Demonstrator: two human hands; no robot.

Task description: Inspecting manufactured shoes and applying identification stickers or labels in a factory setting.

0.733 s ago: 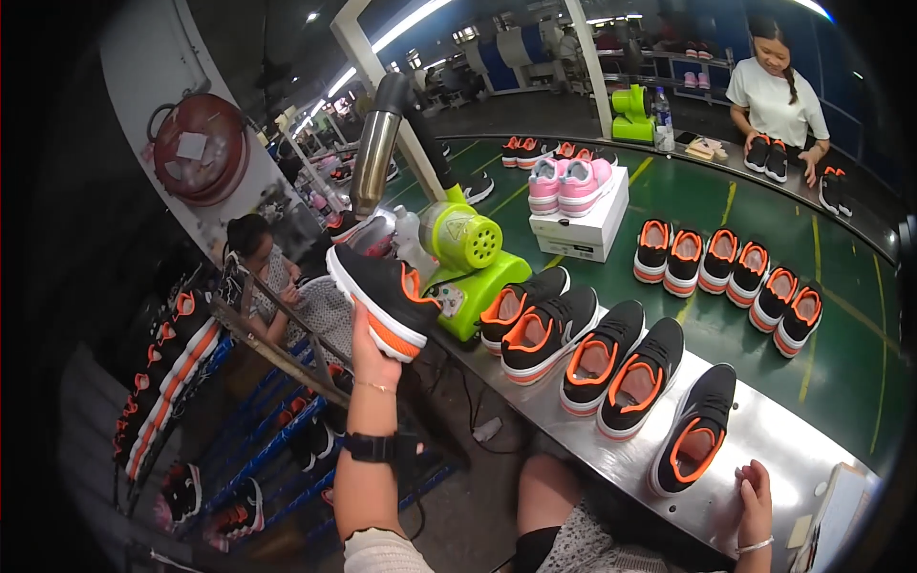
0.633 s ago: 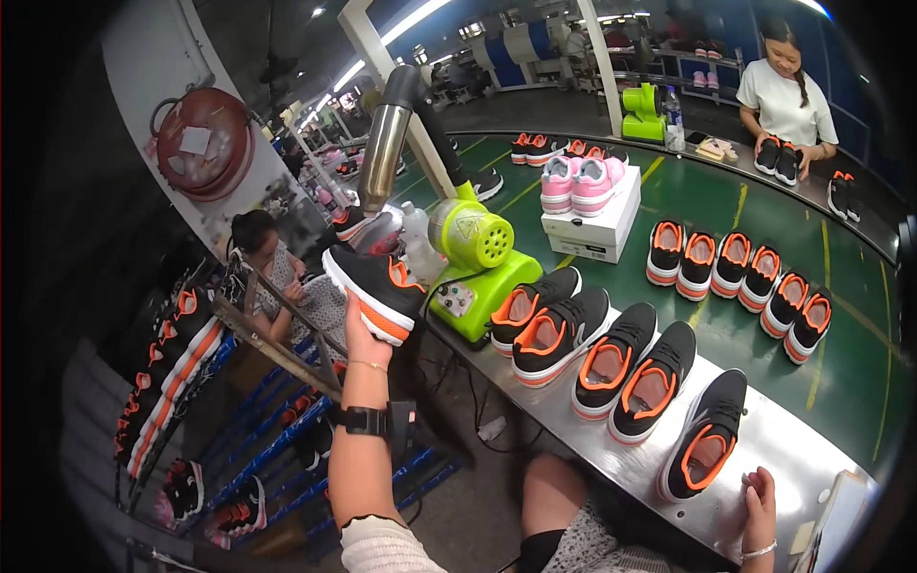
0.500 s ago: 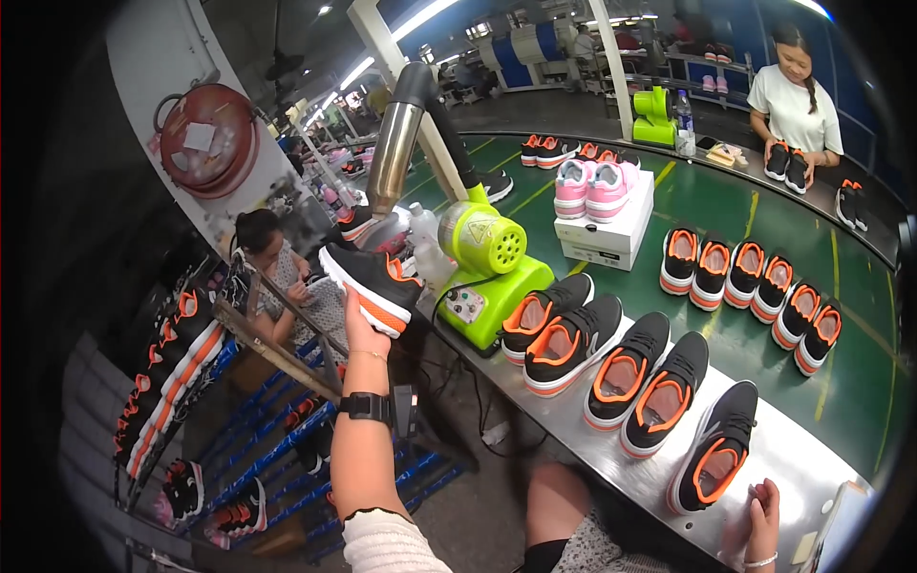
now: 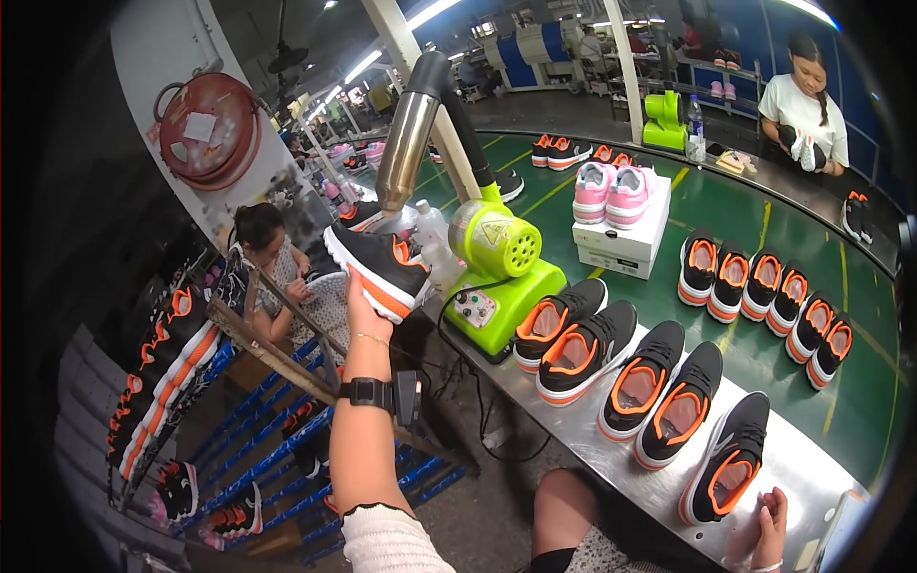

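My left hand (image 4: 367, 320) is closed round the sole of a black sneaker (image 4: 384, 266) with orange lining and a white-and-orange sole. It holds the shoe up, tilted, just below the metal nozzle of a green hot-air blower (image 4: 497, 250). My right hand (image 4: 770, 525) rests by the near edge of the metal bench, fingers loosely bent and apart, with nothing seen in them. Beside it lies a single black sneaker (image 4: 728, 463). Two pairs of matching sneakers, a nearer pair (image 4: 661, 392) and a farther pair (image 4: 576, 334), stand further along the bench.
A green conveyor (image 4: 755, 224) carries several more sneakers and a white box (image 4: 626, 244) topped with pink shoes (image 4: 611, 196). Across it a person (image 4: 807, 110) handles shoes. Another person (image 4: 267, 258) sits at the left, near a rack of shoes (image 4: 162, 382). A cable (image 4: 487, 401) hangs below the bench.
The view has shifted slightly, so the bench and shoes sit a little further right and lower. My left hand still holds the sneaker by the nozzle. The person across has tilted the shoes up.
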